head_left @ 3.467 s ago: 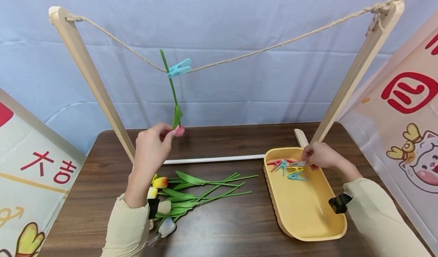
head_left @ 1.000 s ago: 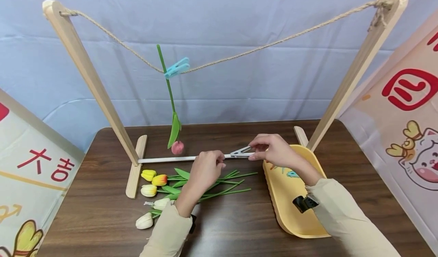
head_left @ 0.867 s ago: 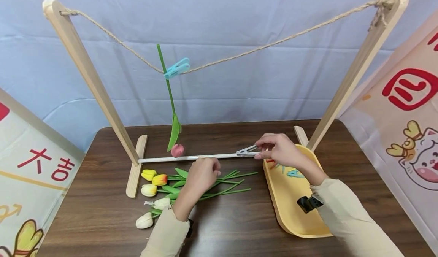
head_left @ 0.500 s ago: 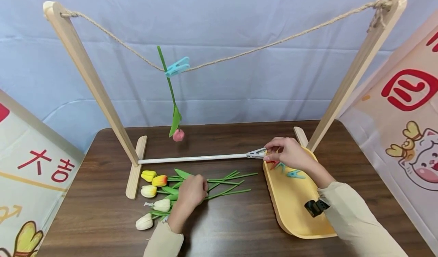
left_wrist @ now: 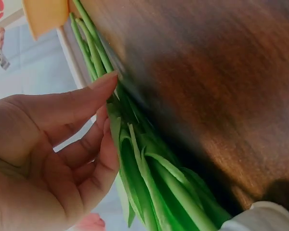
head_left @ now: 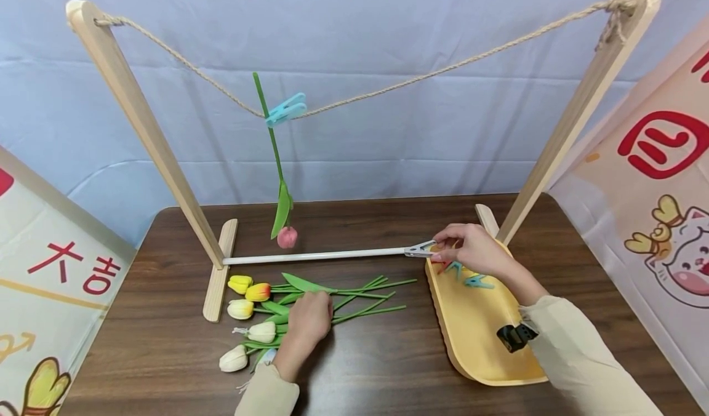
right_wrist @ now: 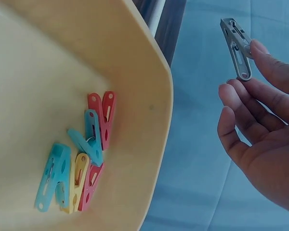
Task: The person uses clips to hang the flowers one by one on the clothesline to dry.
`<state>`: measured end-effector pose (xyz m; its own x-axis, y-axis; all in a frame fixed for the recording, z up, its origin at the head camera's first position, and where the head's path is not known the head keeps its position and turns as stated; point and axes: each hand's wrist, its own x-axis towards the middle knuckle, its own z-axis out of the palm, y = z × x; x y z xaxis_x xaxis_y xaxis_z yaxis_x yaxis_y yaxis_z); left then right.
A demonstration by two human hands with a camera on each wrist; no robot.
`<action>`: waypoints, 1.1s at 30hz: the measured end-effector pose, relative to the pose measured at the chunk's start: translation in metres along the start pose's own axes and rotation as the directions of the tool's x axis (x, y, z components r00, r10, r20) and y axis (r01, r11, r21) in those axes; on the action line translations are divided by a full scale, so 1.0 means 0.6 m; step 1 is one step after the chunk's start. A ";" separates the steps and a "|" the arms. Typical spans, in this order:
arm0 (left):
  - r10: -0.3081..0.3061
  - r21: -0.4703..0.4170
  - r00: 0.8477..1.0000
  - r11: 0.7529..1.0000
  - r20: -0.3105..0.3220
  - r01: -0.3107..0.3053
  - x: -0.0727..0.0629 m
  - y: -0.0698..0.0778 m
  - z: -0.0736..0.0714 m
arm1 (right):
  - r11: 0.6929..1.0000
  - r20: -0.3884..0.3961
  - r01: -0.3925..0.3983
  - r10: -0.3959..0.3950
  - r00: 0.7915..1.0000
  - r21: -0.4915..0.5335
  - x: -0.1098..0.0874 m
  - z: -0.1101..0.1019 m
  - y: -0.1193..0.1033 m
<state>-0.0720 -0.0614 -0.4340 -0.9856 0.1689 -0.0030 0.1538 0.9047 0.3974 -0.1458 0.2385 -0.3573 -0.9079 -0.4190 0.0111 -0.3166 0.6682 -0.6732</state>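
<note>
- A grey plastic clothes peg (head_left: 419,250) is pinched between thumb and fingertips of the right hand (head_left: 471,250), above the far end of the shallow yellow plastic tray (head_left: 471,336); in the right wrist view the peg (right_wrist: 237,48) is seen held at the fingertips only.
- A small heap of red, blue and yellow pegs (right_wrist: 79,154) is shown lying in the tray's far corner.
- The left hand (head_left: 310,319) is laid on the green stems of the bunch of artificial tulips (head_left: 260,305) lying on the dark wooden tabletop (head_left: 388,367); its fingers (left_wrist: 86,101) are curled against the stems (left_wrist: 149,168), but whether they are gripped cannot be told.
- A pink tulip (head_left: 286,237) is hung head down from the twine line (head_left: 415,80) of the wooden frame (head_left: 144,127), fixed by a light blue peg (head_left: 285,109).
- A white rod (head_left: 316,256) is seen joining the frame's feet.
</note>
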 end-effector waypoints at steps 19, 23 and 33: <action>0.006 -0.006 1.000 1.000 0.011 -0.006 0.005 0.004 -0.076 | 1.000 -0.024 0.004 -0.005 1.000 -0.031 -0.004 -0.008 0.011; 0.004 -0.062 1.000 0.998 -0.025 -0.006 0.017 0.003 -0.116 | 0.999 -0.020 -0.018 0.017 1.000 -0.031 -0.004 -0.014 0.011; 0.085 -0.185 0.975 0.975 -0.206 -0.124 0.058 0.024 -0.204 | 0.999 -0.030 -0.009 0.008 1.000 -0.046 -0.007 -0.012 0.012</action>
<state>-0.1128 -0.0903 -0.3161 -0.9621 0.1607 0.2203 0.2594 0.7886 0.5575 -0.1461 0.2498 -0.3571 -0.9182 -0.3950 0.0279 -0.3204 0.6996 -0.6387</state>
